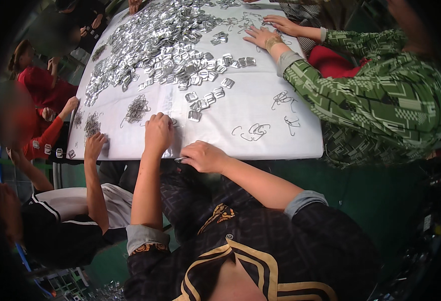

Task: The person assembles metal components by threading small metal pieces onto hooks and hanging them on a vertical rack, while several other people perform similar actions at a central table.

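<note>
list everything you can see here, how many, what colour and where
flat, squarish metal pieces: too many to count, silver, heaped over the table's far half, some scattered nearer
thin bent wire pieces: many, dark grey, in clumps at left, loose at right and far end
smooth-topped table: one, white, centre
co-workers: at least four, in green-patterned, red or black clothing, around the table
bracelet: one, gold, on the green-sleeved co-worker's wrist
floor: one, green, below
dark patterned top: one, black with gold trim, lower centre
left hand: one, bare, at the table's near side
right hand: one, bare, near edge, pinching a small silvery piece
</note>
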Action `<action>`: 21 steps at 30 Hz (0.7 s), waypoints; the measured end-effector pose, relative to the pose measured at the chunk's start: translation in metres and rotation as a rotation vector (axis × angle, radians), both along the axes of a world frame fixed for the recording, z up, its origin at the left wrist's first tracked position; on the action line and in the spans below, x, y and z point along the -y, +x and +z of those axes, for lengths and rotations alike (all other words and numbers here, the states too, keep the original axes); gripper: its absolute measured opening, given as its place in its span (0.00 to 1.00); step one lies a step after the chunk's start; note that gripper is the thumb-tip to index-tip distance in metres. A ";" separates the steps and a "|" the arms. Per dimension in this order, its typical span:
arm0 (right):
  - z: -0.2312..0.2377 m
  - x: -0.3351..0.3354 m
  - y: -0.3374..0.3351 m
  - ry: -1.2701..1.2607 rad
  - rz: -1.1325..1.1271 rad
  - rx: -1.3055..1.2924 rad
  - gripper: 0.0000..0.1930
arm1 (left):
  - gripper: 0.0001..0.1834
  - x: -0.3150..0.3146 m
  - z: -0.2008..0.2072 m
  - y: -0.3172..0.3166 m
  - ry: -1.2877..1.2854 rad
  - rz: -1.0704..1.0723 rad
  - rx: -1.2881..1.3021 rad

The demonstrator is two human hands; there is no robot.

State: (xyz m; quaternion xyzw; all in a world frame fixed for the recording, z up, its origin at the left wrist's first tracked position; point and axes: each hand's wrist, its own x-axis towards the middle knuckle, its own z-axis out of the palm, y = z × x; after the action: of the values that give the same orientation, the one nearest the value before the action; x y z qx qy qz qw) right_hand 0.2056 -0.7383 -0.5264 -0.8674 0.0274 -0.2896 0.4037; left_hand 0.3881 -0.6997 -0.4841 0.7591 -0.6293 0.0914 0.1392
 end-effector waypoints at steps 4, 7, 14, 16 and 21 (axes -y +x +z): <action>-0.003 -0.001 0.000 -0.031 -0.010 -0.024 0.07 | 0.03 0.010 0.014 -0.013 -0.080 -0.045 -0.263; -0.003 -0.002 0.000 -0.050 -0.029 -0.085 0.07 | 0.03 0.024 0.026 -0.045 -0.094 -0.128 -0.482; 0.003 -0.003 0.004 0.020 0.022 -0.391 0.11 | 0.04 0.048 0.036 -0.122 0.098 -0.294 -0.489; -0.003 -0.003 0.006 0.056 0.018 -0.380 0.11 | 0.04 0.052 0.038 -0.128 0.071 -0.294 -0.566; -0.030 -0.008 0.009 -0.001 -0.073 -0.359 0.11 | 0.07 0.045 0.035 -0.122 0.150 -0.128 -0.713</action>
State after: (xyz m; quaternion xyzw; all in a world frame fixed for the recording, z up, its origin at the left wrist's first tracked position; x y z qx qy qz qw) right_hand 0.2150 -0.7306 -0.5562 -0.9038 0.1305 -0.1447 0.3810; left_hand 0.2658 -0.7448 -0.4488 0.7104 -0.5926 -0.2341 0.2991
